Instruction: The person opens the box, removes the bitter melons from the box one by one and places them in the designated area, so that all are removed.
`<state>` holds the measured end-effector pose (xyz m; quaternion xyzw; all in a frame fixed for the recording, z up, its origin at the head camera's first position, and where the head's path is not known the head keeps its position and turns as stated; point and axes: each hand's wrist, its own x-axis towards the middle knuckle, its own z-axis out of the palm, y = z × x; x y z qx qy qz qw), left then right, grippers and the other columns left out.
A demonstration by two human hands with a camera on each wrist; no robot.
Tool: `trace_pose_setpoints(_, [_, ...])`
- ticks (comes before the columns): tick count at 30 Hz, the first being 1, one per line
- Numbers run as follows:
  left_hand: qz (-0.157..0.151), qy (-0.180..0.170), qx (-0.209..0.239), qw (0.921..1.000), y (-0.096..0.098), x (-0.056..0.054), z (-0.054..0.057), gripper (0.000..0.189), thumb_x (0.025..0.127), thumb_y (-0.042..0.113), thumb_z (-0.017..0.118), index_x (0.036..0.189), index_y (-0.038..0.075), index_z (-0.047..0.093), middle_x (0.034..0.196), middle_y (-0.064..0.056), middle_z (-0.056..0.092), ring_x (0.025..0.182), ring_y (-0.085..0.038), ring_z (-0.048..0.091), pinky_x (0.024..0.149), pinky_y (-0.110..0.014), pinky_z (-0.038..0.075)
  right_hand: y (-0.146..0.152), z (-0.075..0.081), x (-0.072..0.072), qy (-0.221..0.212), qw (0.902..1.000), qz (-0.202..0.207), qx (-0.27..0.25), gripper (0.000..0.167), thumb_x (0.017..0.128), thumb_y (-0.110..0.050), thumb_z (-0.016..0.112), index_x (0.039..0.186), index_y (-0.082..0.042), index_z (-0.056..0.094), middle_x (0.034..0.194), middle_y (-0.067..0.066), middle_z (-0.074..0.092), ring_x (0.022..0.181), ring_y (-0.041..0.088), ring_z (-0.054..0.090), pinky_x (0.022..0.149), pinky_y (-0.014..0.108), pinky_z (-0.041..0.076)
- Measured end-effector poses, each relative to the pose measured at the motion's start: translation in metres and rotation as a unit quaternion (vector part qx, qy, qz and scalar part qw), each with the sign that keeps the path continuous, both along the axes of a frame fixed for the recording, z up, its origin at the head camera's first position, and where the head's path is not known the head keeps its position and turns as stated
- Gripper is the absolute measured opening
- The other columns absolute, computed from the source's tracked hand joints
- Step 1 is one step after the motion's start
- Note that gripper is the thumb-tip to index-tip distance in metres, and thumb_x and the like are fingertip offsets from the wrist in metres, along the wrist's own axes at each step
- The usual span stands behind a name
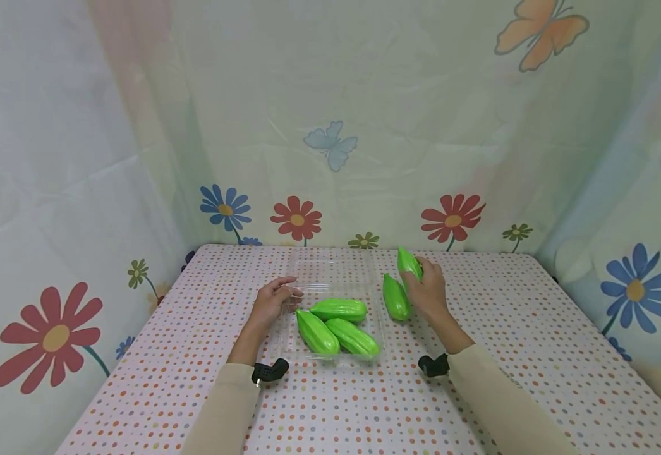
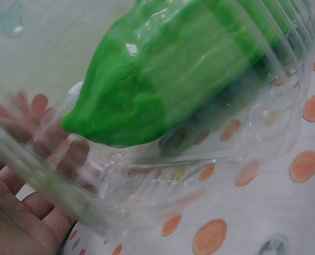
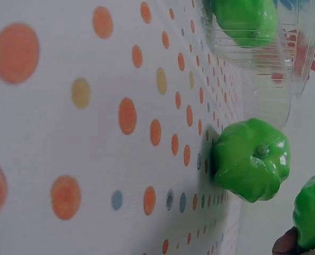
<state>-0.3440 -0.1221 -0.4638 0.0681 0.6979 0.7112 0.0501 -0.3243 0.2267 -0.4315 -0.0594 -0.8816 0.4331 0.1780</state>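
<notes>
A clear plastic clamshell container (image 1: 285,347) lies with its lid (image 1: 330,268) folded back. Inside it are three glossy green ridged gourds (image 1: 339,309); one gourd (image 2: 146,79) shows close up through the plastic in the left wrist view. My left hand (image 1: 272,303) holds the container's left side near the hinge, some fingers seen through the plastic. My right hand (image 1: 430,291) grips another green gourd (image 1: 409,263), tip pointing away, raised above the table right of the container. One more gourd (image 1: 395,298) lies on the table between the container and my right hand.
The table (image 1: 330,417) has a white cover with coloured dots. Cloth walls with printed flowers and butterflies (image 1: 332,145) enclose its back and both sides. A black wrist camera (image 1: 270,370) sits on the left wrist, another (image 1: 434,365) on the right.
</notes>
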Motion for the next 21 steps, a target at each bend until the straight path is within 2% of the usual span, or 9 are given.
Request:
trace_pose_setpoints(3, [0.012,0.004,0.0,0.9999,0.001,-0.004,-0.007,0.039,0.104,0.012,0.055,0.142,0.003,0.056,0.111,-0.02,0.072,0.107,-0.038,0.069,0.089,-0.045,0.06,0.002,-0.001,0.0,-0.005,1.0,-0.001,0.003,0.059,0.103,-0.026,0.05,0.153,0.002,0.037,0.129,0.026,0.043,0.111,0.036,0.046,0.094,0.052,0.045])
trace_pose_setpoints(8, [0.014,0.002,0.001,0.9999,0.001,-0.005,-0.008,0.038,0.104,0.012,0.056,0.141,0.002,0.056,0.111,-0.021,0.072,0.107,-0.038,0.069,0.09,-0.047,0.059,0.006,-0.005,-0.001,-0.018,0.9998,-0.001,0.002,0.059,0.103,-0.026,0.05,0.152,0.003,0.037,0.13,0.027,0.043,0.112,0.037,0.047,0.097,0.054,0.045])
trace_pose_setpoints(15, [0.015,0.002,-0.002,0.9999,0.001,-0.004,-0.008,0.039,0.104,0.012,0.055,0.142,0.002,0.056,0.111,-0.021,0.072,0.106,-0.037,0.07,0.09,-0.046,0.06,0.006,-0.009,-0.001,-0.033,0.9994,0.001,0.01,0.061,0.102,-0.026,0.049,0.153,0.006,0.035,0.14,0.031,0.04,0.121,0.042,0.046,0.103,0.059,0.043])
trace_pose_setpoints(21, [0.016,0.007,-0.002,0.9998,0.002,-0.004,-0.006,0.039,0.104,0.012,0.056,0.141,0.001,0.056,0.108,-0.018,0.073,0.101,-0.031,0.072,0.086,-0.042,0.061,0.006,-0.011,-0.001,-0.041,0.999,-0.003,0.015,0.062,0.102,-0.027,0.05,0.152,0.006,0.035,0.136,0.03,0.042,0.115,0.04,0.047,0.097,0.056,0.046])
